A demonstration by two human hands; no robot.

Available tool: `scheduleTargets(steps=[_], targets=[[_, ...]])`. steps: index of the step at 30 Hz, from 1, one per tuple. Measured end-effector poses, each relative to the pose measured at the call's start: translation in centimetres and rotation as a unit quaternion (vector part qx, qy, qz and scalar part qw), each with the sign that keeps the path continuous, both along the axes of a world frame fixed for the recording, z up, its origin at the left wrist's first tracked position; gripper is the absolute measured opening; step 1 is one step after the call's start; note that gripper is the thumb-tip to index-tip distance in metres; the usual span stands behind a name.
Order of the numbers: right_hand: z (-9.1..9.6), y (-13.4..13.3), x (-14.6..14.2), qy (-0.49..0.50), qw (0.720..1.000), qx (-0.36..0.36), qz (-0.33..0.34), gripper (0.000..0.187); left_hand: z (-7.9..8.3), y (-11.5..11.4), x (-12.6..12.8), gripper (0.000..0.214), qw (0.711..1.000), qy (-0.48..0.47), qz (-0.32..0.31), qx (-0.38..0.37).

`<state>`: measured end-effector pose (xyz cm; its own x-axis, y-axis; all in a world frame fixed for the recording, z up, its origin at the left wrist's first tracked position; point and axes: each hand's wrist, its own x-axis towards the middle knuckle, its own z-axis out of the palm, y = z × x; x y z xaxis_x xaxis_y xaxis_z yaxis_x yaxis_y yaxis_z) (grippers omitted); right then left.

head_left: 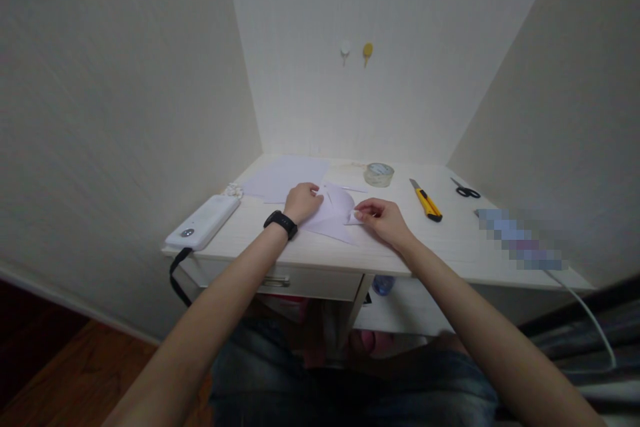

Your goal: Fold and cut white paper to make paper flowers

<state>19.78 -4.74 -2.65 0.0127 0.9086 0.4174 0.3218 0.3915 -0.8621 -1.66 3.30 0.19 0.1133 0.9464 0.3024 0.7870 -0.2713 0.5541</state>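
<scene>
A pale folded sheet of paper [336, 212] lies near the front edge of the white desk [400, 250]. My left hand [302, 201], with a black watch on the wrist, rests curled on the paper's left side and presses it down. My right hand [383, 218] pinches the paper's right corner between thumb and fingers. Both hands touch the same sheet.
More pale sheets [285, 177] lie behind it. A roll of clear tape [379, 174], a yellow utility knife [426, 200] and black scissors [467, 190] lie to the right. A white power bank [203, 221] with a black strap sits at the desk's left corner. Walls close in on three sides.
</scene>
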Motion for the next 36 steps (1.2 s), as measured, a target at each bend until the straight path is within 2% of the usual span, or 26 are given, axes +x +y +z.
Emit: scheduleTargets(steps=[3, 6, 9, 11, 14, 18, 21, 23, 25, 26, 29, 31, 34, 36], targets=[[0.0, 0.0, 0.1, 0.012, 1.000, -0.005, 0.020, 0.024, -0.1, 0.0, -0.1, 0.033, 0.999, -0.024, -0.003, 0.023], [0.1, -0.2, 0.1, 0.009, 0.998, -0.018, 0.051, 0.039, 0.0, -0.4, -0.3, 0.029, 0.998, -0.037, -0.014, 0.043], [0.1, -0.4, -0.1, -0.017, 0.996, -0.023, 0.081, 0.055, 0.4, -1.1, -0.7, 0.022, 0.997, -0.014, -0.017, 0.073], [0.1, -0.5, -0.2, -0.048, 0.996, -0.013, 0.079, 0.057, 0.7, -1.4, -0.9, 0.021, 0.996, 0.014, -0.009, 0.088], [0.1, -0.8, -0.3, -0.109, 0.992, 0.001, 0.064, 0.052, 1.1, -1.9, -0.9, 0.023, 0.996, 0.031, -0.005, 0.082], [0.5, -1.1, -0.3, -0.165, 0.985, 0.004, 0.058, 0.037, 1.4, -2.2, -0.5, 0.028, 0.998, -0.004, -0.029, 0.049], [0.7, -0.9, -0.4, -0.181, 0.982, 0.015, 0.051, 0.026, 1.3, -2.2, 0.1, 0.024, 0.997, -0.051, -0.049, 0.014], [0.7, -0.7, -0.4, -0.168, 0.985, 0.019, 0.031, 0.020, 1.1, -2.1, 0.7, 0.020, 0.992, -0.119, -0.052, -0.011], [0.4, -0.5, -0.2, -0.145, 0.989, 0.017, 0.009, 0.018, 1.0, -2.0, 1.2, 0.016, 0.971, -0.227, -0.055, -0.054], [0.3, -0.3, -0.2, -0.135, 0.991, 0.015, 0.002, 0.017, 1.0, -2.0, 1.4, 0.016, 0.952, -0.291, -0.058, -0.081], [-0.2, 0.0, 0.1, -0.114, 0.993, 0.009, -0.003, 0.017, 1.0, -2.1, 1.9, 0.030, 0.870, -0.456, -0.076, -0.170], [-0.3, 0.1, 0.2, -0.104, 0.995, 0.006, 0.000, 0.016, 0.9, -2.3, 1.9, 0.028, 0.831, -0.506, -0.088, -0.213], [-0.2, 0.0, 0.2, -0.112, 0.994, 0.011, 0.003, 0.015, 0.6, -2.5, 1.9, 0.008, 0.824, -0.510, -0.106, -0.225], [0.0, -0.1, 0.3, -0.146, 0.989, 0.030, -0.006, 0.014, 0.2, -2.6, 1.9, 0.010, 0.829, -0.501, -0.130, -0.212]])
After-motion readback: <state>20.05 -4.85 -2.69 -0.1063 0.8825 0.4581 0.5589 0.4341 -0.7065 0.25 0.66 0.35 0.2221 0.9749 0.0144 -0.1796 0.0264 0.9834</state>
